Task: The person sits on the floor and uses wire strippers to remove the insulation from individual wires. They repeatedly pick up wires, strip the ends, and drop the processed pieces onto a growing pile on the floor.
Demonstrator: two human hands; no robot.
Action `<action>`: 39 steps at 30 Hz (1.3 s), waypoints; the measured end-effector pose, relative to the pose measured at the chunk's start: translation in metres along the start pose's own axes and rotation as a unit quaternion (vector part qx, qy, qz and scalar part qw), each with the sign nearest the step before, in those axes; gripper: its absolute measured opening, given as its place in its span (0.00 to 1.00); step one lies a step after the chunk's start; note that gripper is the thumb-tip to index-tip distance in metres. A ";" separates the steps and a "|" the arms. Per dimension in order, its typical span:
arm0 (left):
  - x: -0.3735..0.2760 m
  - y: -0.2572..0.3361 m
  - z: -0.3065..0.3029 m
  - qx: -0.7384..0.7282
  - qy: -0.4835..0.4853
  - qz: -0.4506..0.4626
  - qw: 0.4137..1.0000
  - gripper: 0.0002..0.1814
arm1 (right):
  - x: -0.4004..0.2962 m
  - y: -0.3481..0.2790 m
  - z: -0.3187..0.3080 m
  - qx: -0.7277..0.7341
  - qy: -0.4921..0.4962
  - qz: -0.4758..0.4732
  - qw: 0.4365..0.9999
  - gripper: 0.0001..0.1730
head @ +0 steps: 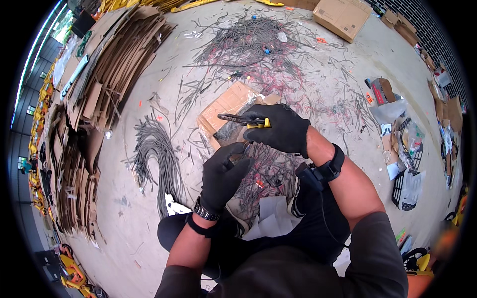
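My right hand (277, 128), in a black glove, grips a dark hand tool with yellow handle parts, seemingly wire-stripping pliers (238, 120); its jaws point left. Just below and to the left is my left hand (225, 173), also gloved, with thumb and forefinger curved toward each other. Something thin may lie between those fingertips, too small to make out. Beneath both hands sits a flattish open cardboard box (231, 100) with clear tape on it. Its inside is partly hidden by the right hand. Grey and red cable scraps (261, 178) cover the floor between my feet.
A bent bundle of grey cables (160, 156) lies to the left, near tall stacks of flattened cardboard (111, 67). Ahead spreads a heap of cut cables (249, 41). A closed carton (341, 18) stands beyond it. Packaging and black plastic grilles (406, 190) lie at the right.
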State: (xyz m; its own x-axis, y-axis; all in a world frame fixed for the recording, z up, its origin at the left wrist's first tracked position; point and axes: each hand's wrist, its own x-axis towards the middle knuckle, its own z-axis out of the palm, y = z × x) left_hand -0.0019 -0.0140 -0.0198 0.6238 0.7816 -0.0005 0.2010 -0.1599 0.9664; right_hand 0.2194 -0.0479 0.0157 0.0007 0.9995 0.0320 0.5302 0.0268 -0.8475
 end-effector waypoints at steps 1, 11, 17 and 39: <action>-0.001 -0.004 -0.001 0.001 -0.003 -0.003 1.000 0.15 | 0.001 -0.003 0.002 -0.003 -0.018 0.008 1.000 0.19; 0.003 0.002 -0.012 -0.103 -0.071 -0.177 0.976 0.10 | 0.005 0.002 0.000 0.064 -0.042 -0.039 0.996 0.18; 0.003 0.011 -0.014 -0.145 -0.107 -0.210 0.961 0.09 | 0.002 0.005 -0.004 0.065 -0.080 -0.036 0.994 0.20; 0.000 -0.007 -0.009 -0.101 -0.138 -0.150 0.974 0.07 | 0.004 0.006 0.009 0.028 -0.109 -0.042 0.993 0.23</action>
State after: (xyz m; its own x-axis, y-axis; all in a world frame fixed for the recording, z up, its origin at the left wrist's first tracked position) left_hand -0.0103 -0.0078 -0.0244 0.7453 0.5778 -0.3328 0.2703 0.1944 0.9429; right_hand 0.2155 -0.0441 0.0058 -0.2286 0.9735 -0.0070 0.4734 0.1049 -0.8746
